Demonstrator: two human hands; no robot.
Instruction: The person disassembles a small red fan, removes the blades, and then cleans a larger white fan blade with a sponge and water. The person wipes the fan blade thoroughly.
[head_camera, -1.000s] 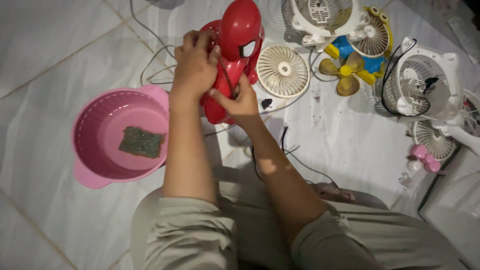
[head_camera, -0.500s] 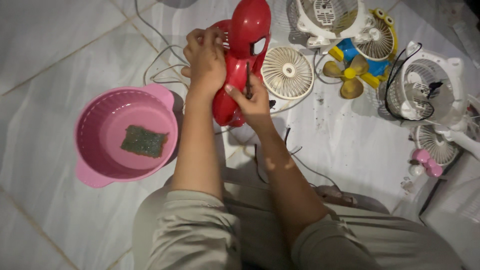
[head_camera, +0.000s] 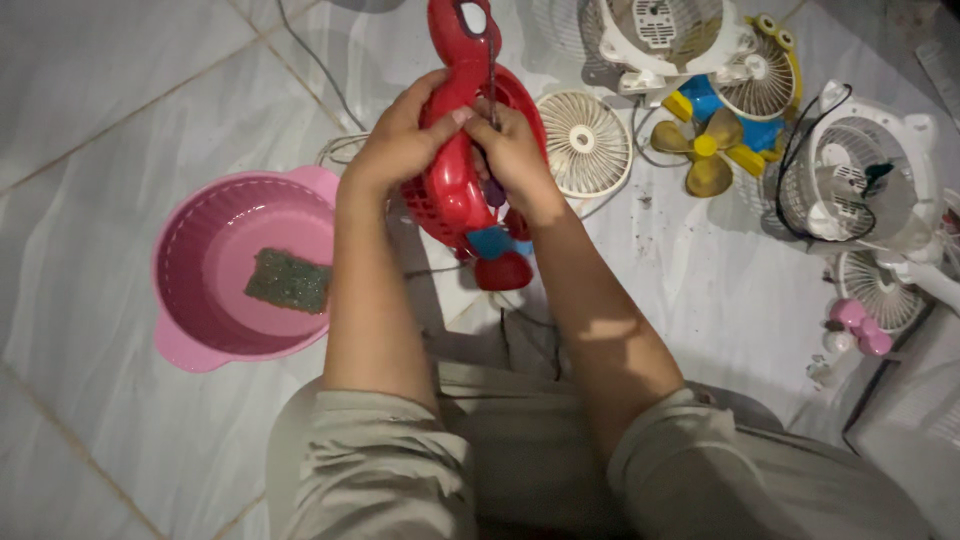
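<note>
My left grip (head_camera: 400, 150) clenched the red toy fan (head_camera: 455, 190) from its left, my right grip (head_camera: 515, 160) clasped it opposite; its long axis ran away from me

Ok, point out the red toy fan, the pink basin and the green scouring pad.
red toy fan (head_camera: 447, 195): head view, on its red body between the hands.
pink basin (head_camera: 190, 240): head view, on its inner left wall.
green scouring pad (head_camera: 288, 281): head view, on the pad's middle.
</note>
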